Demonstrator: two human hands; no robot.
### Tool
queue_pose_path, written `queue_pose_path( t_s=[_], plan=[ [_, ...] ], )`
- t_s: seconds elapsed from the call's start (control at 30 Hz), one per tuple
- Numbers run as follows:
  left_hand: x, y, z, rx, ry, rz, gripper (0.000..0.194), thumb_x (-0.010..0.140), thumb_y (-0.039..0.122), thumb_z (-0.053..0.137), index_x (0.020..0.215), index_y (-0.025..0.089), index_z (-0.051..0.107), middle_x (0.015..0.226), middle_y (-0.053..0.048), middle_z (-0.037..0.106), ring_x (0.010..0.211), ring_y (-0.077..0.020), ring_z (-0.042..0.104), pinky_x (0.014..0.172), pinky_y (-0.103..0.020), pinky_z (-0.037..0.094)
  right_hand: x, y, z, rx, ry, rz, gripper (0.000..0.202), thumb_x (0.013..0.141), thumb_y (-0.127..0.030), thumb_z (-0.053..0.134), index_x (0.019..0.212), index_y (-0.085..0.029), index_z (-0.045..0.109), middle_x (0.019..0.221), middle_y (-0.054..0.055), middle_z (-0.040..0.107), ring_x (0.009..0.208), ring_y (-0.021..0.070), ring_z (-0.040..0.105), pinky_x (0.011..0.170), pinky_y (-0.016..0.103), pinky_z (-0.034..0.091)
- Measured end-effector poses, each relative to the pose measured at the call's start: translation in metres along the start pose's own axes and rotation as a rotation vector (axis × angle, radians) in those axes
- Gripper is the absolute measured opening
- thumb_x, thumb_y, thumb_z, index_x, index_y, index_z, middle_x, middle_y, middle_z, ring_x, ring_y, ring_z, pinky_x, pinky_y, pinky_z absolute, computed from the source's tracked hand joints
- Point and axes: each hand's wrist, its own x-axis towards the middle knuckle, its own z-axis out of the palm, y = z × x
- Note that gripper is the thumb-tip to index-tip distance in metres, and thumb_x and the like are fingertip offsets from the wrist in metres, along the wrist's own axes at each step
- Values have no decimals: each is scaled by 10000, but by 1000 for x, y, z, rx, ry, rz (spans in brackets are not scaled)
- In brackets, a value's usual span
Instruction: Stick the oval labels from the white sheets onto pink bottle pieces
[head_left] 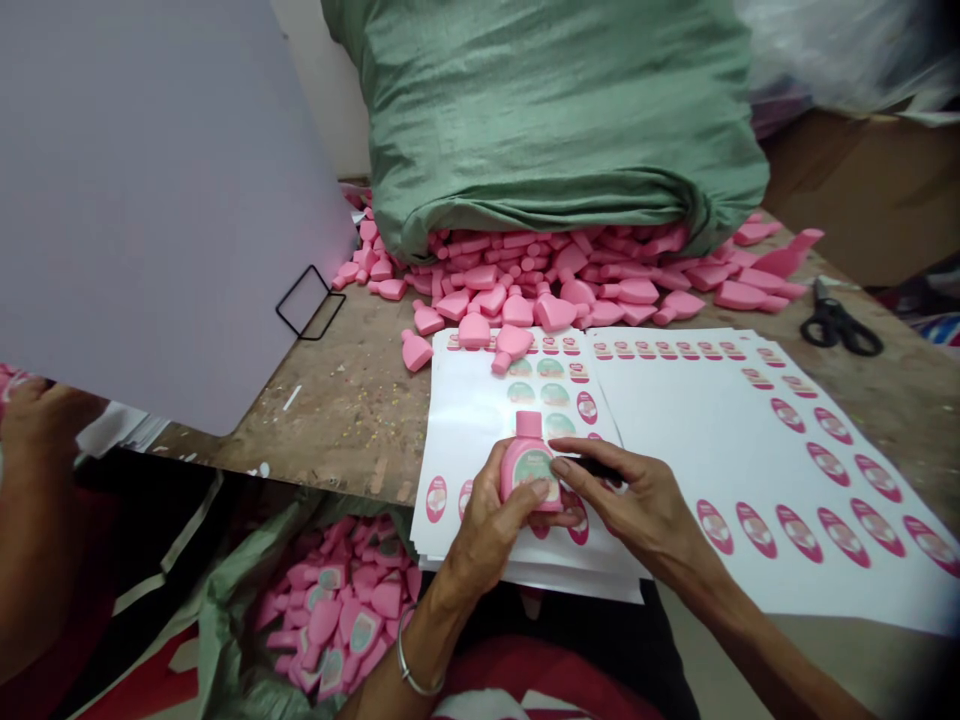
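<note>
My left hand (487,515) is wrapped round a pink bottle (529,468) that stands upright, cap up, with its thumb on the bottle's green label. Against the bottle's right side, my right hand (630,490) pinches a dark, slim tool (600,468) between thumb and fingers; its tip is hard to make out. Under both hands lies a stack of white sticker sheets (457,430) with green and pink labels. A second sheet (675,420) with oval pink stickers lies to the right.
A green sack (562,110) spills pink bottles (555,312) at the back. Black scissors (840,325) lie at right. A grey panel (150,200) stands left, near another person's hand (45,420). Below left, a sack (217,610) holds labelled bottles. A cardboard box (862,190) is back right.
</note>
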Motion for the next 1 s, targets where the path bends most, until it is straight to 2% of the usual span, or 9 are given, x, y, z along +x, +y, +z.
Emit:
queue_pose_path(
  t_s=[0.17, 0.33, 0.4, 0.5, 0.57, 0.67, 0.77, 0.87, 1.0],
  plan=[
    [-2, 2, 6, -74, -70, -8, 296, 832, 273, 598, 1099, 172, 519, 955, -58, 599, 817, -179, 644, 689, -298, 540, 11, -6, 0, -37, 68, -52, 600, 658, -497, 722, 1177, -223, 601, 1140, 93, 637, 966, 250, 624, 840, 391, 511],
    [-18, 19, -3, 18, -135, -30, 369, 835, 332, 588, 1155, 161, 518, 988, -105, 641, 812, -191, 644, 709, -311, 526, 44, 9, 2, 54, -191, 35, 558, 706, -508, 667, 1151, -176, 608, 765, 16, 632, 670, 160, 596, 603, 285, 489],
    [-20, 31, -25, 204, -14, 24, 353, 836, 367, 571, 1112, 150, 543, 944, -109, 661, 788, -194, 641, 700, -300, 511, 68, 20, -2, -34, -94, 11, 523, 733, -517, 634, 1117, -161, 618, 710, 7, 610, 623, 154, 568, 571, 284, 463],
    [-7, 50, -74, 636, 376, 187, 351, 832, 341, 552, 1140, 177, 514, 1008, -96, 649, 900, -218, 621, 786, -330, 488, 111, 24, 2, -286, 32, -254, 419, 797, -382, 596, 1167, -187, 581, 887, 53, 653, 764, 181, 595, 687, 313, 462],
    [10, 61, -105, 937, 635, 301, 373, 800, 243, 539, 1161, 164, 491, 1079, -107, 607, 999, -251, 583, 887, -402, 449, 137, 16, 13, -531, -25, -511, 395, 804, -205, 555, 1199, -200, 562, 946, 76, 659, 854, 201, 590, 773, 340, 431],
    [29, 68, -127, 1251, 753, 401, 537, 721, 145, 559, 1245, 110, 443, 1287, -176, 474, 1238, -324, 419, 1033, -491, 322, 157, -4, 30, -831, -197, -732, 356, 757, -60, 517, 1076, -180, 623, 861, 91, 653, 854, 217, 575, 787, 351, 388],
    [33, 66, -107, 1303, 697, 562, 633, 743, 190, 598, 1337, 147, 383, 1410, -161, 371, 1342, -310, 289, 1094, -491, 242, 150, -21, 33, -731, -153, -667, 215, 768, -110, 545, 962, -162, 622, 857, 87, 642, 827, 207, 566, 757, 332, 382],
    [30, 57, -60, 1083, 442, 623, 555, 778, 270, 622, 1299, 177, 457, 1351, -130, 473, 1296, -269, 383, 1094, -427, 275, 121, -32, 27, -249, -144, -444, 194, 805, -308, 587, 946, -174, 568, 836, 31, 616, 734, 154, 552, 666, 276, 403],
    [30, 42, -14, 711, 143, 406, 393, 841, 314, 563, 1213, 195, 528, 1142, -104, 628, 1084, -250, 581, 931, -365, 449, 79, -33, 14, 129, -316, -205, 333, 801, -503, 580, 886, -182, 547, 725, -23, 552, 638, 116, 511, 580, 243, 398]
  ],
)
